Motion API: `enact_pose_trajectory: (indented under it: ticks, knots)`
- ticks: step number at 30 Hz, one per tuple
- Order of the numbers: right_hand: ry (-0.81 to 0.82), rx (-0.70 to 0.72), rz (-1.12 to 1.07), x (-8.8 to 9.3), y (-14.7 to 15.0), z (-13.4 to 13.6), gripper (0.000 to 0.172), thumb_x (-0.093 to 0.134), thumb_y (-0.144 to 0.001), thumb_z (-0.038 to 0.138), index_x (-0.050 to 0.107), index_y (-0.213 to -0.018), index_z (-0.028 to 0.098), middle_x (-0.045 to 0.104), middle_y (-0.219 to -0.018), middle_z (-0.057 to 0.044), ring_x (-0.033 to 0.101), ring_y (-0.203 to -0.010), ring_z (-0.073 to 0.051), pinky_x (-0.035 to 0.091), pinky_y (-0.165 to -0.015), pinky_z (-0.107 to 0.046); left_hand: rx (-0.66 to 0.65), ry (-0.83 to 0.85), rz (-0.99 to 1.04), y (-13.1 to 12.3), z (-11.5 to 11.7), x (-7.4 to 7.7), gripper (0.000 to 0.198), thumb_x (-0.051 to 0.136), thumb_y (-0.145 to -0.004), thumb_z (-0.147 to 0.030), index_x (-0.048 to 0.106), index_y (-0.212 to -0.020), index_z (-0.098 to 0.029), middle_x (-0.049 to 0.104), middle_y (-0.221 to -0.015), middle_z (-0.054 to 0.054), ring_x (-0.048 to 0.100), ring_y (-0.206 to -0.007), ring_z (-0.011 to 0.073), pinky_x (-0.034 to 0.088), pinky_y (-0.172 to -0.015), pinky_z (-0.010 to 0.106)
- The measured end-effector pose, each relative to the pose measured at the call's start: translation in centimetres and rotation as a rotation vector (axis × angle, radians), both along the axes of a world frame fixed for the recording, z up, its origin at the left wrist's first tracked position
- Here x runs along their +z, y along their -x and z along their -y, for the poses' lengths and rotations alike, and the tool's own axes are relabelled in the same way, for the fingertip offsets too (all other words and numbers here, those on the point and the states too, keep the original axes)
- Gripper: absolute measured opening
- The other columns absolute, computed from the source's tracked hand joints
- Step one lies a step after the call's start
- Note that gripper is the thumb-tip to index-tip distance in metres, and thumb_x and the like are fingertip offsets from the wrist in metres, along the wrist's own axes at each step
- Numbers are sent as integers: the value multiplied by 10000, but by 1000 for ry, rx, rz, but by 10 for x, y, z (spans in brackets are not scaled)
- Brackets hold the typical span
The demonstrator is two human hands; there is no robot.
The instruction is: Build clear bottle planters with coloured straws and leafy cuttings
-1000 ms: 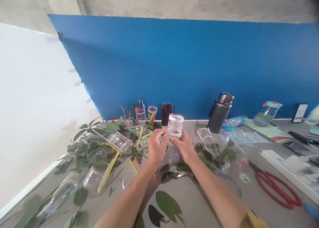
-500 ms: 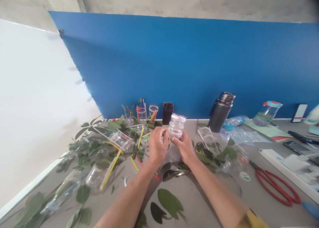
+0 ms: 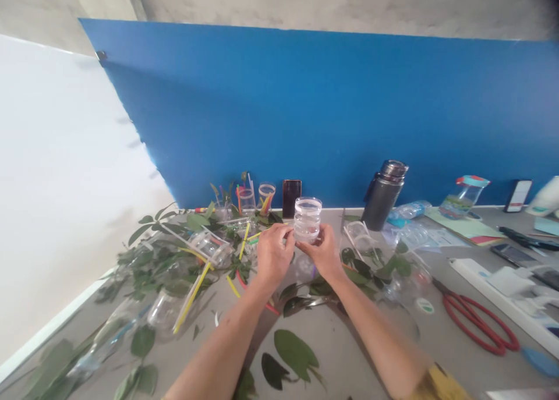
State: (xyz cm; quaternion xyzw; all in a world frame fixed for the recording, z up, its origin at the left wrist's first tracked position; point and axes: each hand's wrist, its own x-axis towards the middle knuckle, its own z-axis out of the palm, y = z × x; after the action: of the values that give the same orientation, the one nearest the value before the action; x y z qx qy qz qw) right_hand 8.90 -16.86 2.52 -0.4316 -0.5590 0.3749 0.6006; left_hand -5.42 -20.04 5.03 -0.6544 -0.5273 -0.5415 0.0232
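A clear ribbed plastic cup (image 3: 307, 220), which looks like a cut bottle bottom, stands upright above the middle of the table, with a whitish band round its rim. My right hand (image 3: 324, 253) is closed round its lower right side. From the lower left, my left hand (image 3: 275, 254) holds it with bent fingers; the exact contact of those fingertips is partly hidden. Below the hands lie green leaves and a pair of metal blades (image 3: 312, 301). A loose leaf (image 3: 297, 353) lies nearest me, between the forearms.
Leaves, straws and cut bottles crowd the left, including a clear bottle piece (image 3: 163, 312). A phone (image 3: 292, 198) leans on the blue panel (image 3: 305, 109). On the right are a dark thermos (image 3: 385, 195), red-handled scissors (image 3: 480, 321) and a power strip (image 3: 489, 289).
The plastic cup has turned from tilted to upright in my hands. Both hands stay in nearly the same place. The whole view has shifted slightly.
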Motion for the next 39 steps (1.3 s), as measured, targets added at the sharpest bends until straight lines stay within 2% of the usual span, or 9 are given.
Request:
enact_pose_trajectory:
  ticks: [7,17,20,23,26,29,32,36,39]
  knots:
    - [-35,-11,79,3,-2,-1,654,935,-566,511,618,-1051,207,733,-1045,-76,701,-915,-256,567,-791,-382,49,72,20,-2,3,6,167,613,-801,-67,693,-752,-205,734,-825,36,675,-777,193,466,-751,303]
    - [31,250,-25,-9,-11,-14,452,847,-724,419,696,-1100,218,772,-1072,-56,700,-988,-266,527,-880,-382,-79,117,313,-4,3,11,104,596,-760,-146,671,-715,-201,703,-759,17,632,-736,174,455,-731,283]
    - [45,341,-127,-9,-10,-13,370,811,-766,421,741,-1065,215,778,-1048,-47,686,-973,-259,513,-851,-358,-163,233,524,-3,-1,11,63,634,-720,-192,691,-692,-193,681,-679,10,614,-678,170,461,-687,281]
    - [109,395,-278,-8,-7,-10,356,821,-750,419,756,-1036,218,778,-1004,-33,676,-905,-231,505,-772,-322,-313,346,827,-1,-5,9,74,688,-685,-255,687,-669,-184,668,-643,5,619,-657,161,505,-712,294]
    - [209,432,-459,-5,-5,-8,422,868,-688,405,747,-1054,234,777,-1010,-21,684,-906,-212,513,-751,-302,-467,354,1093,1,-9,6,149,760,-649,-291,661,-656,-180,665,-674,0,640,-710,152,550,-790,315]
    - [276,473,-600,-4,-7,-11,425,896,-653,397,748,-1014,230,782,-982,-24,694,-873,-196,522,-734,-296,-534,346,1295,3,-11,6,208,807,-609,-276,650,-701,-175,682,-730,4,663,-748,155,571,-773,319]
    - [309,529,-710,-4,-11,-16,376,916,-628,379,751,-930,227,784,-942,-29,695,-837,-192,538,-731,-305,-482,349,1430,6,-13,7,225,804,-610,-238,625,-727,-168,698,-758,8,671,-697,145,575,-709,306]
    - [308,609,-784,-1,-14,-18,364,911,-643,435,737,-891,234,788,-974,-46,688,-836,-195,555,-741,-320,-280,341,1505,9,-17,6,165,756,-699,-198,616,-780,-172,697,-713,0,632,-561,120,531,-584,265]
    - [221,551,-712,4,-15,-15,419,921,-643,404,731,-984,254,778,-1036,-27,683,-857,-185,545,-720,-290,-322,424,1471,6,-14,4,131,757,-741,-183,633,-782,-165,688,-670,8,638,-551,127,530,-573,258]
